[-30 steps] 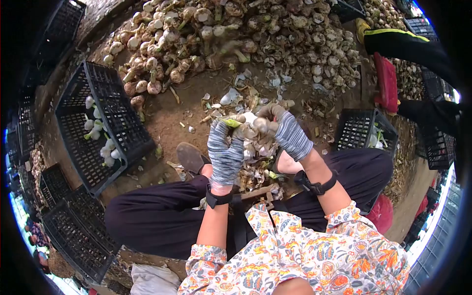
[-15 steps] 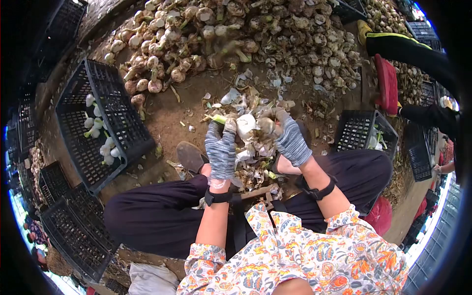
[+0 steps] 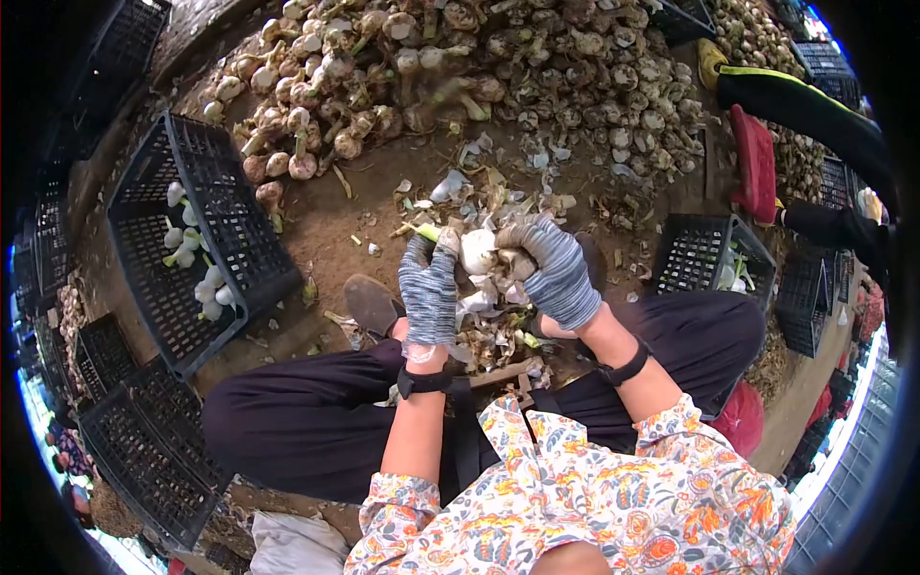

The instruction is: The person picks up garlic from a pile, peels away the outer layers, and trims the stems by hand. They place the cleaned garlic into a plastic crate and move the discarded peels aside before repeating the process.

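Note:
A white garlic bulb (image 3: 477,251) with a short green stem (image 3: 425,231) is held in front of me, stem to the left. My left hand (image 3: 428,287), in a grey striped glove, is closed round its stem end. From the right, my right hand (image 3: 558,273), gloved alike, has its fingers bent against the bulb's other side; whether they pinch a piece of skin is too small to tell. Loose peelings (image 3: 479,302) lie on the ground beneath and beyond both hands.
A big heap of unpeeled garlic (image 3: 412,77) spreads beyond the hands. Black crates with white bulbs stand left (image 3: 244,249) and right (image 3: 685,254). A co-worker's dark-clad leg (image 3: 805,110) and a red object (image 3: 753,165) are at the upper right.
My right hand has turned and come left against the bulb, its fingers now curled over the bulb's side. My left hand has hardly moved. At the right, the co-worker's leg has shifted slightly.

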A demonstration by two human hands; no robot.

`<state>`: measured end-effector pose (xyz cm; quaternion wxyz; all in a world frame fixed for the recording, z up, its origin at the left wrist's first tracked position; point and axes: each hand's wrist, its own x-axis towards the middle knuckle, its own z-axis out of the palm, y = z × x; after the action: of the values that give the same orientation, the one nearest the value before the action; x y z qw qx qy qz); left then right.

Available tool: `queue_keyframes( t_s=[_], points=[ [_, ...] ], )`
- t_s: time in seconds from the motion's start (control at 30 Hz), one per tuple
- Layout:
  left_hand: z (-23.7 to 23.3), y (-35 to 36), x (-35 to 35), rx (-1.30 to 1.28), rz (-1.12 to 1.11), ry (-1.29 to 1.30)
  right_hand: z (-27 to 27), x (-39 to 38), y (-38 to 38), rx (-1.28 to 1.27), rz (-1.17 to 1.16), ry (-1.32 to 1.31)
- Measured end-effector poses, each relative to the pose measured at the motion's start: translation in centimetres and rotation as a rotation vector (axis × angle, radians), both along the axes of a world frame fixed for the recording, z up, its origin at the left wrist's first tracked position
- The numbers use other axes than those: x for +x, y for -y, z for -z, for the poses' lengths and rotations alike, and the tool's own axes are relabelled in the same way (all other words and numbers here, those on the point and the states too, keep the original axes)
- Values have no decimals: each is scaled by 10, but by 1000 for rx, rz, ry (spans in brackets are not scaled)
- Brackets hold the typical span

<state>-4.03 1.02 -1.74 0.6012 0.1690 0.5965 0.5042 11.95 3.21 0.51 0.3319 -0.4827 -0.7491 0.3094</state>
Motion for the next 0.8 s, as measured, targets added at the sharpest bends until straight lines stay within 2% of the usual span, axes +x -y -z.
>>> queue_keyframes(
  t_s=[0.07,0.13,0.23,0.27,0.33,0.37,0.4,0.43,0.47,0.5,0.57,0.6,0.63,0.7,0.73,0.8],
  points=[
    [1,2,-1,18,-33,-3,-7,-1,3,15,-157,74],
    [-3,3,-1,-125,60,-6,-10,6,11,5,-196,107],
    [-3,1,-5,-248,29,118,-11,31,16,-222,-473,499],
    [-3,-2,-5,-331,-13,208,-3,39,15,-219,-471,504],
    [-3,-5,-4,-343,-37,148,14,52,13,-532,-283,985],
    [-2,-6,-5,-408,-38,190,14,56,14,-347,-153,824],
    [-2,-7,-7,-470,-43,230,4,47,11,-343,-156,822],
    [0,-6,-7,-475,-61,336,-9,34,9,-190,-112,617],
    [3,-3,-6,-478,-59,333,-20,21,8,-40,-63,410],
    [7,-1,-5,-452,-61,407,-25,9,7,-43,-59,408],
    [0,-1,-2,-433,-50,467,-31,-5,3,-1,-212,196],
    [3,-1,-1,-433,-48,466,-24,-3,2,-1,-210,196],
    [8,0,0,-471,-59,470,-11,0,0,-171,-224,152],
    [5,2,1,-501,-75,517,-8,8,-10,148,-265,297],
    [10,5,3,-499,-72,619,-4,14,-9,150,-270,296],
    [20,11,11,-518,-62,743,11,29,-4,-4,-234,420]
  ],
)
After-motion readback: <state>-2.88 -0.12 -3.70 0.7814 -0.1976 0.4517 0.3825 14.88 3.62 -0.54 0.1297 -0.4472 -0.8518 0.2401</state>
